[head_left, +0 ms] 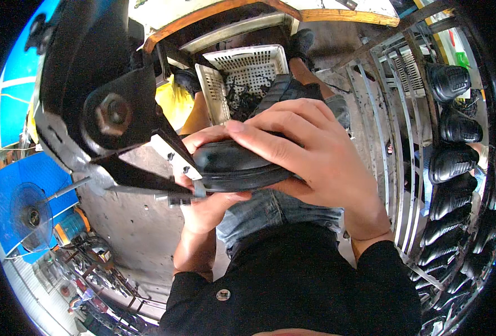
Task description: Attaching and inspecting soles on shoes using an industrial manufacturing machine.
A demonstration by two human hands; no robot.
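A black shoe (234,159) is held sideways in front of my body, with its thick sole edge along the lower side. My right hand (315,148) is closed over the shoe, its fingers lying across the upper. From the left and below, my left hand (206,213) grips the end nearest the machine; part of its fingers is hidden behind the shoe and the metal jaw. That end touches or nearly touches a pale metal plate (172,159) on the jaws of a big black machine (91,101).
Beyond the shoe stands a white plastic basket (248,59) with black scraps inside. A wood-edged worktable (220,12) runs along the far side. Metal racks at right carry rows of black shoes (452,162). A fan (32,215) stands at the left, near blue panels.
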